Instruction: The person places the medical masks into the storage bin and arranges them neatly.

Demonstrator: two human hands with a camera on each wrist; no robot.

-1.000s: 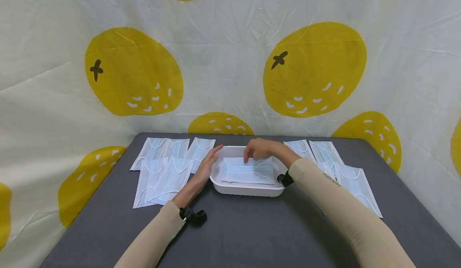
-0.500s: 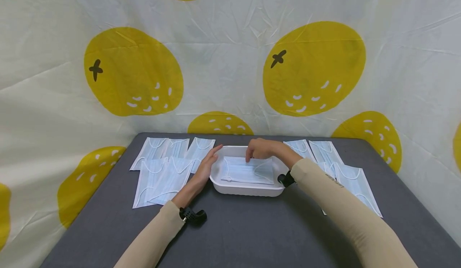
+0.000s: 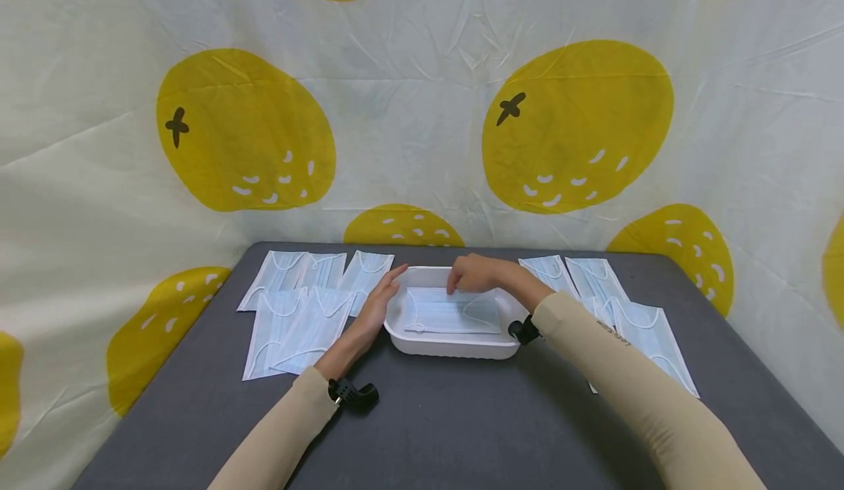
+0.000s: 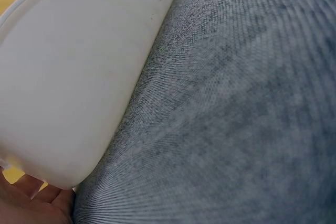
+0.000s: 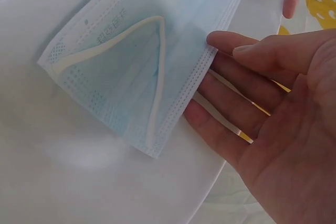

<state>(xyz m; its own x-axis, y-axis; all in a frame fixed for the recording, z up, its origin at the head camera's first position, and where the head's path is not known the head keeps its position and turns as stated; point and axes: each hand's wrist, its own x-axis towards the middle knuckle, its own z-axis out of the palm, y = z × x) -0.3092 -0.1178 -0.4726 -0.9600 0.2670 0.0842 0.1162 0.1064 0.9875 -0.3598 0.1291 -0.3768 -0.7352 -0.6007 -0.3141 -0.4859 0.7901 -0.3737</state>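
Observation:
A light blue face mask with white ear loops lies flat inside a white plastic tray. My right hand reaches over the tray's far side, its fingers pointing down at the mask's far edge. In the right wrist view, loosely bent fingers touch that edge, while the thumb stays off the mask. My left hand lies along the tray's left side with its fingers extended. Seen from the left wrist, its fingers are against the tray's end wall.
Several face masks lie partly overlapping on the dark grey table at the left. More masks lie at the right, partly behind the right forearm. A white curtain with yellow fruit prints hangs behind the table.
The mask in the tray has shifted slightly toward the far side. My right hand has moved a little along its far edge, right and then back left. The left hand stays put.

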